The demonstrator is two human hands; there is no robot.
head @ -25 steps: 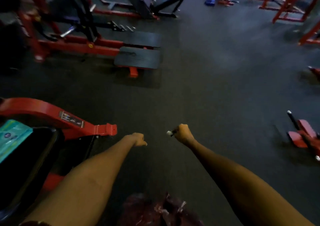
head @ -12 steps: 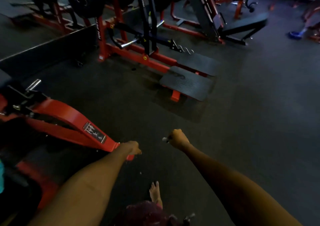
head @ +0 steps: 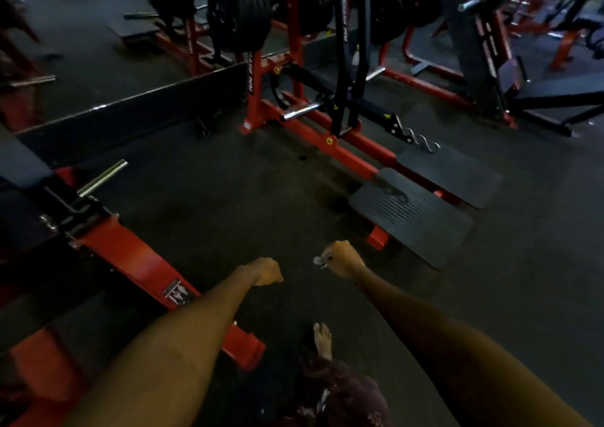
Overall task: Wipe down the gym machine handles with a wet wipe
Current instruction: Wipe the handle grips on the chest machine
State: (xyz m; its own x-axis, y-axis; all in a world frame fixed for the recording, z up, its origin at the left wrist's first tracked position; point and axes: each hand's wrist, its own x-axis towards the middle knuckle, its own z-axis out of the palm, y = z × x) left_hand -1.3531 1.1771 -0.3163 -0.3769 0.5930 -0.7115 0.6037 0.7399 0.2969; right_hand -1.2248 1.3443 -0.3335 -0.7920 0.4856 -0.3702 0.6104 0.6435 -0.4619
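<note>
Both arms reach forward over the dark gym floor; the right hand is curled into a fist round a small crumpled wet wipe, of which only a pale scrap shows at the thumb side, and the left hand is curled too, fingers turned away so that whether it holds anything cannot be told. The left forearm hides part of a red machine arm whose label is too blurred to read. A bare foot shows near the bottom edge, and the red frame with black footplates ahead is dim, its upper parts cut off.
</note>
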